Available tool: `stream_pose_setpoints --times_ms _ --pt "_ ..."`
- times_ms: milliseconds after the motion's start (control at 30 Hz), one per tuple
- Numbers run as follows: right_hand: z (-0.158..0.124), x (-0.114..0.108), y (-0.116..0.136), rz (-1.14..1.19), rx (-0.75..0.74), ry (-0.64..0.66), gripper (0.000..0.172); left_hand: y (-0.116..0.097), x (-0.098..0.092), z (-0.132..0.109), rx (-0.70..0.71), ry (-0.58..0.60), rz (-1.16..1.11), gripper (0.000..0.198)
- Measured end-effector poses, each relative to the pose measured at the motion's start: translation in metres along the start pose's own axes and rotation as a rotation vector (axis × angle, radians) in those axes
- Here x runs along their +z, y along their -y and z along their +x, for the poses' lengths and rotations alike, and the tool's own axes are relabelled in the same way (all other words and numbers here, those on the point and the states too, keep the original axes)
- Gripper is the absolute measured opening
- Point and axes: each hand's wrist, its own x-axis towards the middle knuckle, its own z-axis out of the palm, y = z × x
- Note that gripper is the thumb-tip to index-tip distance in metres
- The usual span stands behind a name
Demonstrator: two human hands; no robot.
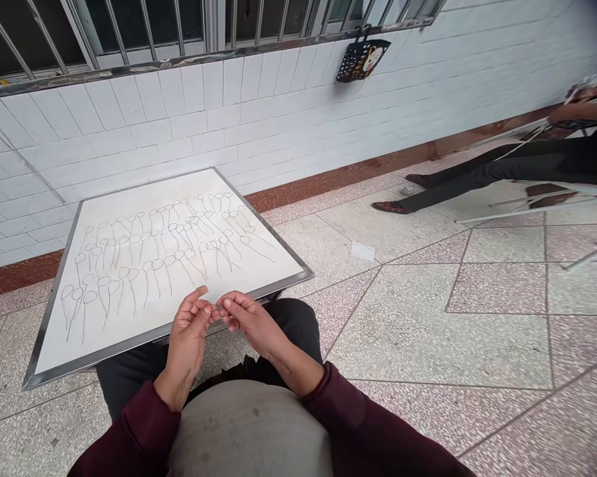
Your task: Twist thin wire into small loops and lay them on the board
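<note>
My left hand and my right hand meet above my lap, just off the near edge of a white board with a metal rim. Thumb and fingers of both are pinched together on a thin looped wire. Most of this wire is hidden by the fingertips, so its full shape cannot be made out. Several similar thin wire pieces lie in rows on the board, each with a round loop at the far end and loose tails pointing toward me.
A white tiled wall with a barred window stands behind the board. From it hangs a black dotted basket. At the right sits another person, legs stretched out. A white paper lies on the floor.
</note>
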Motion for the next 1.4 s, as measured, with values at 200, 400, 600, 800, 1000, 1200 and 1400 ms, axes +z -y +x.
stream_pose_setpoints --times_ms 200,400,600,800,1000,1200,1400 --pt "-0.001 -0.001 -0.004 0.092 0.018 0.037 0.033 0.003 -0.003 0.001 -0.047 0.008 -0.071 0.040" --pt "-0.001 -0.006 -0.008 0.147 0.030 0.016 0.041 0.004 -0.008 0.005 -0.061 -0.024 -0.097 0.040" --pt "0.001 -0.007 -0.010 0.074 0.043 0.012 0.029 0.004 -0.008 0.006 -0.071 0.001 -0.078 0.040" --pt "0.004 -0.011 -0.015 -0.064 -0.022 0.051 0.030 0.002 -0.009 0.006 -0.109 0.068 -0.043 0.042" --pt "0.009 -0.029 -0.007 -0.477 -0.187 0.134 0.033 -0.004 -0.013 0.008 -0.132 0.183 0.181 0.040" --pt "0.010 -0.043 0.010 -0.707 -0.225 0.286 0.028 -0.011 -0.018 0.008 -0.191 0.230 0.277 0.041" --pt "0.007 -0.033 0.003 -0.603 -0.270 0.232 0.018 -0.013 -0.013 0.006 -0.188 0.218 0.290 0.040"
